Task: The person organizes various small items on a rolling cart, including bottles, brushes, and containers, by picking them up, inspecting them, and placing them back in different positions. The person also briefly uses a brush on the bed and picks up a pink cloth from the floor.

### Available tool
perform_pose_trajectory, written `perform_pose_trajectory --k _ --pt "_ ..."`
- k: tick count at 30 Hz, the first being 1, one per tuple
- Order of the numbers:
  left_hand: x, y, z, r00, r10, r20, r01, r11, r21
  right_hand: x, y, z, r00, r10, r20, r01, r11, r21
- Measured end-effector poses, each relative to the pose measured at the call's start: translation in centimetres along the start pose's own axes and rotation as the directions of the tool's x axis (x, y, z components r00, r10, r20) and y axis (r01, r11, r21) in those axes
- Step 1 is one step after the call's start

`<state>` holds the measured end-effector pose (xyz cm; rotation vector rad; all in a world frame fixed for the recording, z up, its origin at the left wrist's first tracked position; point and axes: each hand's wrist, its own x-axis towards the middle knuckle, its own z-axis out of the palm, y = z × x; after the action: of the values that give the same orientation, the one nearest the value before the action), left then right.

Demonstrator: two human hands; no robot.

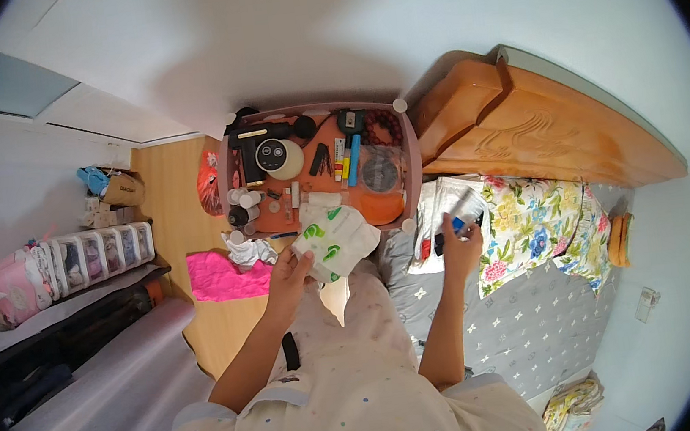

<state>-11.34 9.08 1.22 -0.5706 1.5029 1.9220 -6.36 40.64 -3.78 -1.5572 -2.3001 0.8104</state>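
My left hand (289, 271) grips the edge of a white plastic packet with green print (338, 238). The packet hangs over the near rim of a pink-edged bedside table top (414, 163). My right hand (463, 248) is above the bed, with its fingers around a small clear-and-blue object (459, 223) that is blurred by motion. Below that hand lie a white plastic bag (427, 263) and a dark item partly hidden by the fingers. A red item (426, 249) shows beside them.
The table top carries a round cream device (280, 159), a blue tube (354, 160), a red bead bracelet (383, 127) and an orange pouch (382, 208). At right stand a carved wooden headboard (539, 129) and floral pillow (534, 226). Pink cloth (224, 277) lies on the floor.
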Motion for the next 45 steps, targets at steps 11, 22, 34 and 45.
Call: perform_pose_trajectory --k 11,22,34,45 --pt "-0.6 1.6 -1.6 0.994 0.081 0.078 -0.077 0.996 -0.054 1.7 -15.2 11.2 0.853 -0.496 0.160 0.521 0.820 -0.235" --pt "13.3 0.6 4.5 0.910 0.358 0.210 -0.406 0.873 0.271 -2.0 -10.3 2.4 0.764 -0.160 0.626 -0.103 0.926 0.363" --pt "14.9 -0.7 8.3 0.881 0.333 0.337 -0.465 0.466 0.753 -6.0 4.3 0.4 0.973 -0.042 0.227 -0.066 0.892 0.447" --pt "-1.7 -6.5 7.5 0.257 0.214 0.942 -0.963 -0.024 0.268 -28.6 24.4 -6.0 0.716 0.595 0.365 -0.677 0.466 0.569"
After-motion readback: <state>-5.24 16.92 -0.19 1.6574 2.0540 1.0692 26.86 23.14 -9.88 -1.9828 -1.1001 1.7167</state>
